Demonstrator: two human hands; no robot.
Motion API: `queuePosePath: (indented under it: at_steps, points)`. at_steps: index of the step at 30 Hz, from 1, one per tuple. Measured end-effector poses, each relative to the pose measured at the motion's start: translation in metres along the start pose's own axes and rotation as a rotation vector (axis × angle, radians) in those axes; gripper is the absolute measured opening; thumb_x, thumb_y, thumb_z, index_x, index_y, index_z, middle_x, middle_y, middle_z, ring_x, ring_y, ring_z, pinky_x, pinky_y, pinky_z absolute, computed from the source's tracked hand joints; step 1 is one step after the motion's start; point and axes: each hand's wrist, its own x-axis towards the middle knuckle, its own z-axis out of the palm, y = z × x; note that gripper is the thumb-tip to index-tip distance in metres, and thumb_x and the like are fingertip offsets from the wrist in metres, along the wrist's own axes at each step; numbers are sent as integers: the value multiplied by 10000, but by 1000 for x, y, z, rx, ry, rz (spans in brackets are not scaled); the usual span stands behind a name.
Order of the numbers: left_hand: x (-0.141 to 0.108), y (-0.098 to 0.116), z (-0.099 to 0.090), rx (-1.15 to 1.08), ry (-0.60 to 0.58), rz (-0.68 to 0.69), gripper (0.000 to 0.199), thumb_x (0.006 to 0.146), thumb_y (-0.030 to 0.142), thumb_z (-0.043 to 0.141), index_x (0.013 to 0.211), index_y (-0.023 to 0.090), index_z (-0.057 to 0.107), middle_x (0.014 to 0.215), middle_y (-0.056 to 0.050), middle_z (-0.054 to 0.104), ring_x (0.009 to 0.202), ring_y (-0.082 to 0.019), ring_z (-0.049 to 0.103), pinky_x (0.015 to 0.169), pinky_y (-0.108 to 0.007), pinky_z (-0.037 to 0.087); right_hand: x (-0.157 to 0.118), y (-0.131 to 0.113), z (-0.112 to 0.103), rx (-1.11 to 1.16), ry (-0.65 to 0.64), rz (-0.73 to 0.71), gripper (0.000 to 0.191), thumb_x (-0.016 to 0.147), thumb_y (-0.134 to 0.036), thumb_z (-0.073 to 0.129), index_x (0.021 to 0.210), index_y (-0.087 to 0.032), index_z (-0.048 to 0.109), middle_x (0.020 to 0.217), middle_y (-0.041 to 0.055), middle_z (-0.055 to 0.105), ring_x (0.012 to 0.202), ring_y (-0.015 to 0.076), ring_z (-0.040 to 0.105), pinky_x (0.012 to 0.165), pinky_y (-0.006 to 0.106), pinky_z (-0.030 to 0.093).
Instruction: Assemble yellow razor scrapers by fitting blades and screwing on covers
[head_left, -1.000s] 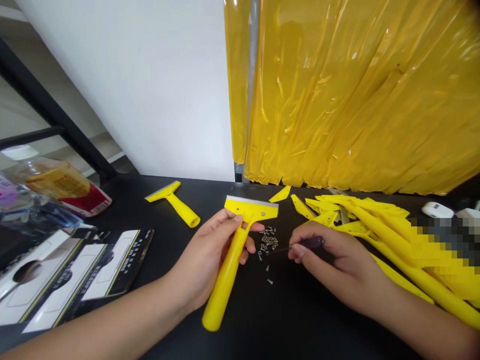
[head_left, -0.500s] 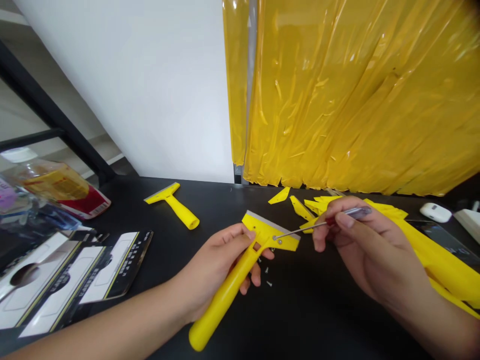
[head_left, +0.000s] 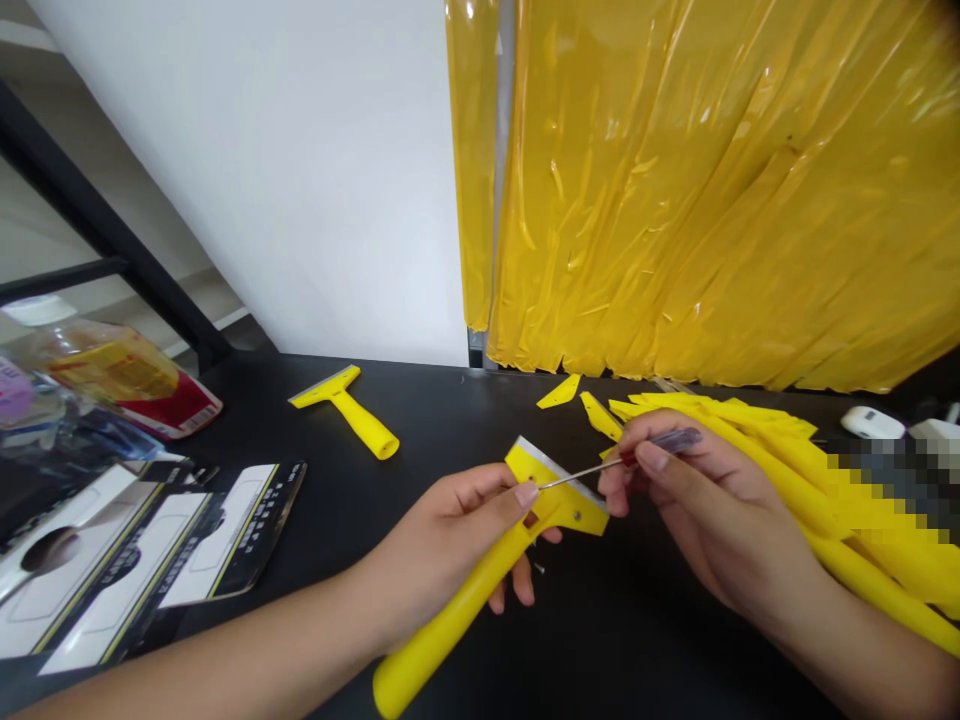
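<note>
The left hand (head_left: 457,540) is closed around the neck of a yellow plastic scraper (head_left: 574,512), with the fingers curled beneath and the thumb lying over the head, holding the head raised above the black desk (head_left: 450,400). The right hand (head_left: 712,510) is pinched nearly shut on a slim screwdriver (head_left: 679,438), whose thin steel shaft reaches across the scraper's head to just beside the left thumb. Whether its tip touches anything I cannot tell. The scraper looks light and stiff, but its glossy plastic may slip, so the thick handle or neck seems the safest hold, away from the steel blade (head_left: 562,470) along its top edge. A tiny screw (head_left: 538,568) lies on the desk below, and a heap of yellow scraper parts (head_left: 750,450) lies to the right.
</note>
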Motion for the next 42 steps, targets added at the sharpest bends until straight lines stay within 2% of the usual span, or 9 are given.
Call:
queuePosePath:
  at_steps: [6,17,22,26,28,30,32,38,42]
  points:
    - [1,-2,2,61,13,31,314,1039,443,531,1004,167,676,1033,-99,757,574,-109,695,450,-156,479,1,1,0,-5,11,15,94,985,-338,694,1027,-255,711,816,12,759,696,150,696,672,273,584]
    - [3,-8,-1,8,8,34,337,990,491,609,973,162,683,1027,-122,764,550,-135,708,419,-182,489,10,-1,0,68,123,140,178,972,-412,672,948,-236,675,776,23,711,659,167,640,630,294,548]
    - [3,-7,0,-18,4,13,331,965,485,649,964,157,693,1014,-130,766,560,-153,722,427,-191,500,16,-10,-6,-34,189,37,304,1012,-459,568,797,-245,569,787,6,620,693,171,595,656,308,539]
    - [2,-8,1,-34,30,19,316,957,464,655,919,151,682,969,-126,776,554,-158,723,458,-209,531,5,-16,4,-565,-35,137,215,982,-462,636,905,-262,634,827,-11,589,719,156,545,636,272,467]
    - [0,-9,3,-32,49,11,323,963,463,642,893,151,682,814,-99,770,526,-156,705,475,-214,536,-1,-16,13,-695,-157,237,213,963,-440,650,877,-247,622,778,-18,556,713,156,512,615,266,436]
    - [-1,-10,4,-4,80,3,339,972,467,629,871,149,687,645,-68,727,507,-154,687,504,-216,543,-2,-15,18,-701,-193,286,248,949,-413,641,797,-230,568,717,-36,491,664,140,455,580,257,392]
    - [-1,-11,5,26,124,15,349,974,473,627,881,146,704,601,-60,708,534,-162,693,546,-228,560,1,-12,19,-677,-182,307,279,945,-415,623,761,-223,536,707,-43,458,653,132,428,579,253,371]
    - [1,-16,5,-47,214,71,300,932,454,692,872,164,741,800,-66,751,651,-193,737,623,-277,596,8,-4,9,-601,-149,316,311,957,-513,590,831,-229,582,790,-18,517,731,163,485,653,277,398]
    - [2,-15,3,-82,211,54,265,944,412,700,897,159,764,796,-78,773,723,-197,751,676,-255,581,7,-3,7,-593,-162,308,309,976,-506,585,837,-230,584,796,-21,513,744,160,486,664,273,407]
